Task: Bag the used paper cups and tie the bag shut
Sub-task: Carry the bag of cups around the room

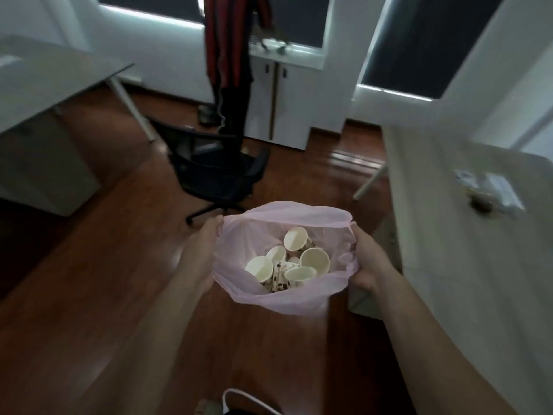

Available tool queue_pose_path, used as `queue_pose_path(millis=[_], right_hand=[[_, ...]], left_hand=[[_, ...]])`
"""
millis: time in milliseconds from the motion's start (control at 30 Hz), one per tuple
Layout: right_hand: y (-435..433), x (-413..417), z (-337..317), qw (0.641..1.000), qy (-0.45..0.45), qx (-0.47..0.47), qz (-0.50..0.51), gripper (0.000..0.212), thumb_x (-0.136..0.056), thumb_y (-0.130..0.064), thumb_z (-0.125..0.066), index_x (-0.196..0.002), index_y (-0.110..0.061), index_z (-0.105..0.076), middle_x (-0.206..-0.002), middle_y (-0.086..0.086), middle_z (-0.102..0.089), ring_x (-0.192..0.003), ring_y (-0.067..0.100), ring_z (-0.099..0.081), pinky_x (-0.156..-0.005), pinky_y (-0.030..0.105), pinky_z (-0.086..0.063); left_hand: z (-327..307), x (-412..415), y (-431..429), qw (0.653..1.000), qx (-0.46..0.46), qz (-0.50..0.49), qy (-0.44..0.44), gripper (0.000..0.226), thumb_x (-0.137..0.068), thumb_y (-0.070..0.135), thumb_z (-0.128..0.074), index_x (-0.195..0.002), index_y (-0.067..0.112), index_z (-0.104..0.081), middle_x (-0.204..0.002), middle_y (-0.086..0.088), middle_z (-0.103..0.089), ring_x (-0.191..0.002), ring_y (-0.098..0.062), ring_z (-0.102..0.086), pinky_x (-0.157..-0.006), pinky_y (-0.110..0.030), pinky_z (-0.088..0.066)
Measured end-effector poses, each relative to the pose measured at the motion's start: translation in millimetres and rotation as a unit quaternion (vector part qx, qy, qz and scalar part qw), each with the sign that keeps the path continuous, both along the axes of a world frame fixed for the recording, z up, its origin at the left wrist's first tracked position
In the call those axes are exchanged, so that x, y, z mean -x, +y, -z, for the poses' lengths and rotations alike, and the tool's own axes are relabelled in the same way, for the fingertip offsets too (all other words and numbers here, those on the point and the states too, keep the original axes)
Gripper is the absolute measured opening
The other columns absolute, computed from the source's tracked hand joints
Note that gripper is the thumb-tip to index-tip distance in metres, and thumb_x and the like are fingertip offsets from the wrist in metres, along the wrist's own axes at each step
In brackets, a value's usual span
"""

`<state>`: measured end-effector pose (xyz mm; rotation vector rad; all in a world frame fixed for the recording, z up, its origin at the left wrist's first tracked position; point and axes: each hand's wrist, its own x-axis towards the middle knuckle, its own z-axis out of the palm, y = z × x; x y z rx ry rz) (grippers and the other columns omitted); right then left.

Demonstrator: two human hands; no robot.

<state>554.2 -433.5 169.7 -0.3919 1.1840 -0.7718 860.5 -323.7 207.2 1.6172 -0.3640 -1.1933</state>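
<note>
A thin pink plastic bag [294, 301] hangs open in front of me above the wooden floor. Several white paper cups [294, 239] with dark spotted sides lie jumbled in its bottom, most with their mouths facing up. My left hand [202, 253] grips the bag's left rim, fingers curled over the edge. My right hand [369, 262] grips the right rim, bunching the plastic. Between them the two hands hold the bag's mouth spread wide.
A black office chair [215, 169] stands just beyond the bag. A white table [466, 235] with small packets [490, 190] runs along the right, another desk [45, 85] at left. A white cabinet [281, 100] and hanging striped clothes [227, 55] stand at the back.
</note>
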Motion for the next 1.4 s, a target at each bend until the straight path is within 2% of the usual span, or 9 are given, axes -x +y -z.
queue_pose_path(millis=[100, 400, 533, 700, 800, 867, 967, 1033, 1400], right_hand=[[-12.2, -84.2, 2.0, 0.996, 0.046, 0.031, -0.063, 0.064, -0.096, -0.062, -0.072, -0.130, -0.008, -0.079, -0.134, 0.019, -0.075, -0.128, 0.038, -0.070, -0.118, 0.051, -0.050], [-8.6, -291.3, -9.5, 0.973, 0.100, 0.085, -0.191, 0.058, -0.102, -0.058, -0.067, -0.122, -0.006, -0.081, -0.120, 0.020, -0.081, -0.115, 0.034, -0.077, -0.113, 0.056, -0.055], [4.7, -369.4, -17.0, 0.943, 0.149, 0.125, -0.269, 0.056, -0.102, -0.059, -0.065, -0.103, -0.007, -0.084, -0.093, 0.012, -0.085, -0.089, 0.028, -0.083, -0.091, 0.046, -0.066], [34.0, -471.6, -15.7, 0.893, 0.166, 0.196, -0.369, 0.058, -0.101, -0.061, -0.063, -0.103, -0.007, -0.084, -0.104, 0.015, -0.084, -0.105, 0.035, -0.081, -0.102, 0.055, -0.061], [58.1, -525.7, -15.0, 0.860, 0.165, 0.226, -0.426, 0.047, -0.103, -0.054, -0.064, -0.106, -0.012, -0.084, -0.109, 0.019, -0.081, -0.106, 0.032, -0.080, -0.104, 0.054, -0.060], [69.0, -562.5, -12.3, 0.836, 0.144, 0.245, -0.469, 0.046, -0.105, -0.051, -0.062, -0.115, -0.010, -0.081, -0.113, 0.022, -0.077, -0.108, 0.036, -0.077, -0.105, 0.056, -0.058], [73.9, -619.2, -4.5, 0.792, 0.129, 0.266, -0.534, 0.043, -0.105, -0.052, -0.060, -0.088, -0.018, -0.079, -0.083, 0.000, -0.080, -0.083, 0.022, -0.076, -0.084, 0.042, -0.062], [72.1, -658.3, -1.9, 0.773, 0.098, 0.265, -0.568, 0.040, -0.105, -0.047, -0.061, -0.072, -0.024, -0.060, -0.069, -0.008, -0.057, -0.068, 0.010, -0.053, -0.071, 0.032, -0.048], [37.5, -855.3, -25.0, 0.710, 0.046, 0.255, -0.655, 0.043, -0.110, -0.038, -0.058, -0.069, -0.025, -0.059, -0.062, -0.004, -0.044, -0.044, 0.008, -0.038, -0.038, 0.021, -0.032]], left_hand=[[-0.8, -65.1, 15.8, 0.998, -0.002, -0.063, 0.015, 0.035, -0.098, 0.046, -0.068, -0.104, 0.016, -0.086, -0.101, -0.006, -0.087, -0.096, -0.026, -0.081, -0.081, -0.040, -0.061], [5.0, -209.2, 77.2, 0.984, 0.015, -0.175, -0.007, 0.032, -0.107, 0.036, -0.061, -0.096, 0.021, -0.088, -0.109, -0.009, -0.086, -0.088, -0.020, -0.078, -0.081, -0.037, -0.059], [8.9, -259.3, 118.8, 0.967, 0.003, -0.255, -0.016, 0.031, -0.107, 0.042, -0.063, -0.101, 0.024, -0.087, -0.104, -0.003, -0.087, -0.103, -0.027, -0.081, -0.094, -0.047, -0.063], [19.8, -305.0, 166.9, 0.940, -0.005, -0.340, -0.019, 0.030, -0.111, 0.043, -0.064, -0.104, 0.023, -0.086, -0.094, 0.003, -0.089, -0.095, -0.022, -0.085, -0.079, -0.035, -0.063], [28.0, -323.8, 188.3, 0.938, 0.001, -0.344, -0.038, 0.034, -0.109, 0.053, -0.064, -0.111, 0.031, -0.089, -0.108, -0.001, -0.088, -0.103, -0.026, -0.084, -0.093, -0.044, -0.065], [33.0, -341.3, 197.2, 0.939, -0.011, -0.340, -0.050, 0.034, -0.107, 0.060, -0.062, -0.113, 0.039, -0.088, -0.105, -0.002, -0.078, -0.091, -0.028, -0.072, -0.085, -0.044, -0.057], [36.1, -372.5, 202.4, 0.924, -0.006, -0.379, -0.050, 0.033, -0.107, 0.054, -0.065, -0.111, 0.032, -0.089, -0.096, -0.006, -0.055, -0.085, -0.028, -0.045, -0.071, -0.038, -0.039], [37.3, -398.9, 203.7, 0.900, -0.006, -0.435, -0.036, 0.039, -0.101, 0.054, -0.071, -0.110, 0.020, -0.088, -0.092, -0.008, -0.050, -0.079, -0.027, -0.042, -0.068, -0.037, -0.036], [11.6, -535.4, 191.9, 0.796, -0.020, -0.601, -0.069, 0.031, -0.108, 0.047, -0.068, -0.103, 0.025, -0.089, -0.100, 0.004, -0.088, -0.097, -0.012, -0.080, -0.089, -0.032, -0.061]])
